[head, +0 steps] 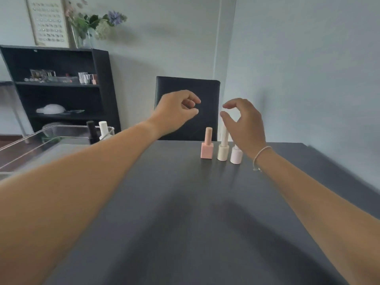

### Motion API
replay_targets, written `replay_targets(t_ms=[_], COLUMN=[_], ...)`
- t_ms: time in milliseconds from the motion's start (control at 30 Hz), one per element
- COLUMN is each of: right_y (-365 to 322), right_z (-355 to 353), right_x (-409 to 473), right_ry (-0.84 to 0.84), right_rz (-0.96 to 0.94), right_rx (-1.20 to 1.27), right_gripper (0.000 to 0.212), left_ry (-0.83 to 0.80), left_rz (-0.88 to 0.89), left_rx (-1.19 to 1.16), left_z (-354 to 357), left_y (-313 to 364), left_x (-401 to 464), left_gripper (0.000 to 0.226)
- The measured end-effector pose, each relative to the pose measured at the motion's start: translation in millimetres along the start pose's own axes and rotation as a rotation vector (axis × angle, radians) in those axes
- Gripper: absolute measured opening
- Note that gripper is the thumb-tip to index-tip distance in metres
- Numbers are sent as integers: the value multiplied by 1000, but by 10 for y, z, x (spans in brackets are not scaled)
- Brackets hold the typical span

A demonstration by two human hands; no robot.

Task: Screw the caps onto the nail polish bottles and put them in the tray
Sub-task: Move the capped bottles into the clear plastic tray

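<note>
Three capped nail polish bottles stand in a row at the far side of the dark table: a square pink bottle point(206, 150), a cream round bottle point(223, 152) and a pale lilac bottle point(236, 155), the last partly hidden by my right wrist. My right hand point(244, 122) hovers just above and behind the cream bottle's cap, fingers curved, holding nothing. My left hand point(176, 112) hangs in the air left of the bottles with loosely curled fingers, empty. A clear tray point(61, 130) at the far left holds a black bottle point(91, 130) and a white bottle point(104, 129).
A black chair back point(187, 89) stands behind the table's far edge. A black shelf unit point(57, 87) with small items and a vase of flowers point(90, 27) sits against the wall at the left. The dark table point(185, 212) stretches toward me.
</note>
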State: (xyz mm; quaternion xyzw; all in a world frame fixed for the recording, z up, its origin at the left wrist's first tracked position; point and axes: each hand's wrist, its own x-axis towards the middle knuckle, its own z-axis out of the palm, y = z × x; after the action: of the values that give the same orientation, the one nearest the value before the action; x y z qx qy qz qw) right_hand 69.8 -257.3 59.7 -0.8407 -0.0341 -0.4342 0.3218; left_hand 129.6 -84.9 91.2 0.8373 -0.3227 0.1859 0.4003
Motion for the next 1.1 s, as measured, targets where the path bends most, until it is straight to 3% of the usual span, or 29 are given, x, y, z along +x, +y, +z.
replay_targets(t_ms=[200,400,1100], right_y=[373,520,321], right_z=[-227,-175,-190], right_x=[-123,-205,-294], right_ry=[2,-76,-51], right_rz=[136,176,164], right_rx=[-5,7,61], right_gripper=[17,17,6], left_ry=[-180,-222,-13], left_rz=[52,13,47], left_rx=[76,110,-51], left_z=[475,709,678], left_y=[250,238,206], left_x=[95,89,38], left_gripper=[23,26,4])
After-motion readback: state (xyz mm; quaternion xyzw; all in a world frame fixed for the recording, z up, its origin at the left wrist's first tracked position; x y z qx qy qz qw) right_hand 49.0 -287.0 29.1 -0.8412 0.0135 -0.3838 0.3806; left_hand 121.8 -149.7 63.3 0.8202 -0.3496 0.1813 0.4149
